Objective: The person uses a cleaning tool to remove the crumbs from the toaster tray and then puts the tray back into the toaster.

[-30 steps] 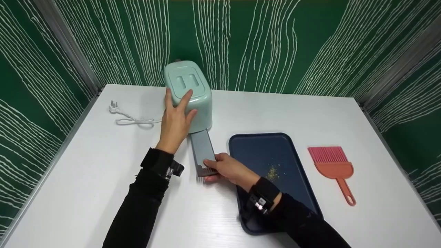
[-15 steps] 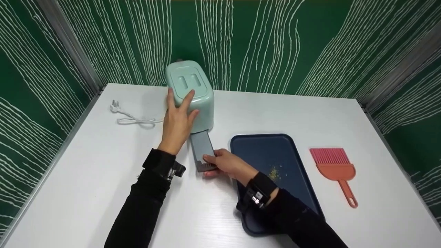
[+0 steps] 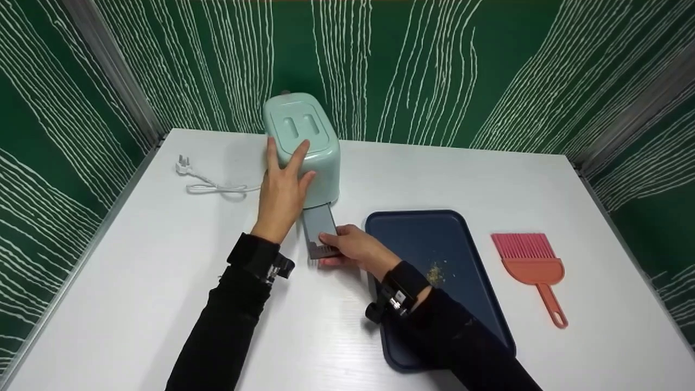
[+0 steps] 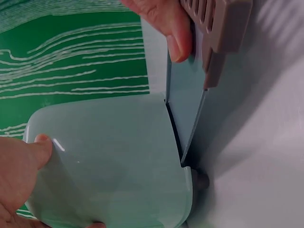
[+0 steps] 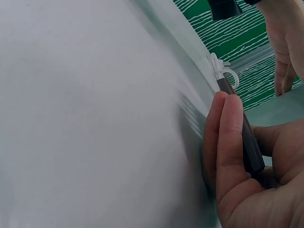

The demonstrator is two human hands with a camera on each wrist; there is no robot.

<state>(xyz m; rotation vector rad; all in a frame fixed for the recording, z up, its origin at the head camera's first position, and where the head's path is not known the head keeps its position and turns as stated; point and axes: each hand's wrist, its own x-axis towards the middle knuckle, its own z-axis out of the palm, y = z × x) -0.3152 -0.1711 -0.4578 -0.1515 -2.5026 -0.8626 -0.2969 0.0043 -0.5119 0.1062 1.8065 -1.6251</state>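
Observation:
A mint-green toaster [image 3: 324,176] stands at the back of the table, its top covered by a lid with two oblong hollows. My left hand [image 3: 281,198] rests on its near end, two spread, straight fingers on the top and the thumb against the end face. From the toaster's base juts a grey crumb tray [image 3: 319,221] with a brown slotted front. My right hand [image 3: 358,247] pinches that front, thumb above and fingers beneath. The left wrist view shows the crumb tray [image 4: 187,90] running into the slot low on the toaster's end [image 4: 114,156].
Right of the crumb tray lies a dark blue serving tray [image 3: 415,233] bearing a small heap of crumbs [image 3: 435,273]; my right forearm crosses it. Further right is an orange brush [image 3: 535,271] with pink bristles. The white cord and plug [image 3: 217,188] lie left of the toaster.
My right hand has moved away from me with the crumb tray, and less of the crumb tray shows outside the toaster. The left hand keeps its place on the toaster.

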